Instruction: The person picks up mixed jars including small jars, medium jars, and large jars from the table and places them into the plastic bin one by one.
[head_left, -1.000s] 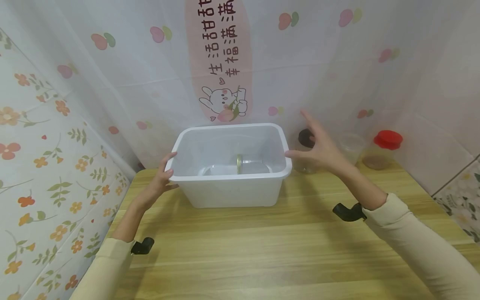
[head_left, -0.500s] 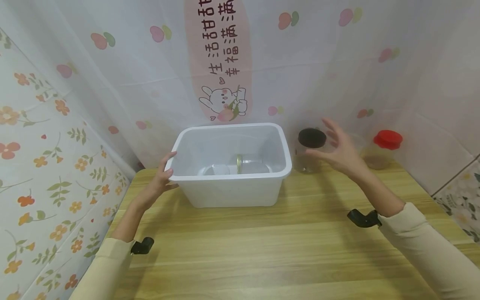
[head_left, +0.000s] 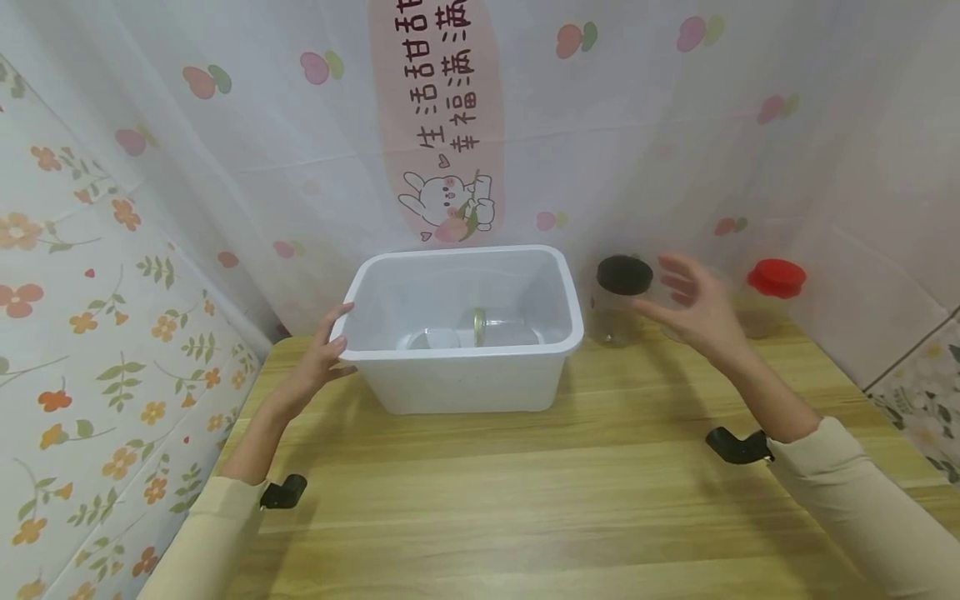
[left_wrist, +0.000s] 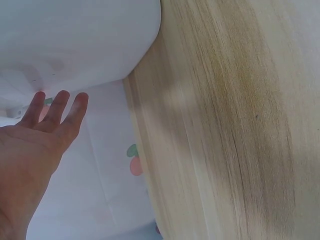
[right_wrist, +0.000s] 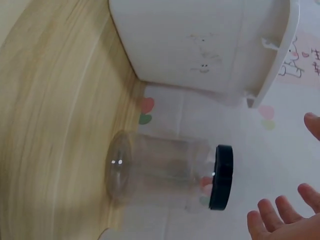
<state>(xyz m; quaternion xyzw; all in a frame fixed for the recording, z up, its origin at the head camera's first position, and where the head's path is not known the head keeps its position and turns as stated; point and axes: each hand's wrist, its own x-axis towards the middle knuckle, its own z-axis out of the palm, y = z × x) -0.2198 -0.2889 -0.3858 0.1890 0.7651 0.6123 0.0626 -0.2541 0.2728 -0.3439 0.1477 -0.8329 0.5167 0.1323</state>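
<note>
The white bin (head_left: 457, 385) stood on the wooden table (head_left: 480, 500), at twelve o'clock from me, and my left hand (head_left: 315, 360) gripped its rim at nine o'clock. At the bin's three o'clock a clear jar (right_wrist: 165, 170) with black lid (head_left: 626, 275) stood upright. My right hand (head_left: 705, 317), with fingers spread, was near this lid but apart from it.

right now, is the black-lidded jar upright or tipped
Upright: the clear jar stands base-down on the wooden table, its black lid on top.

sleeves (head_left: 862, 496): pale cream, plain | cuffs (head_left: 801, 437): same cream | wrist fittings (head_left: 737, 450): black, bent, round-ended
</note>
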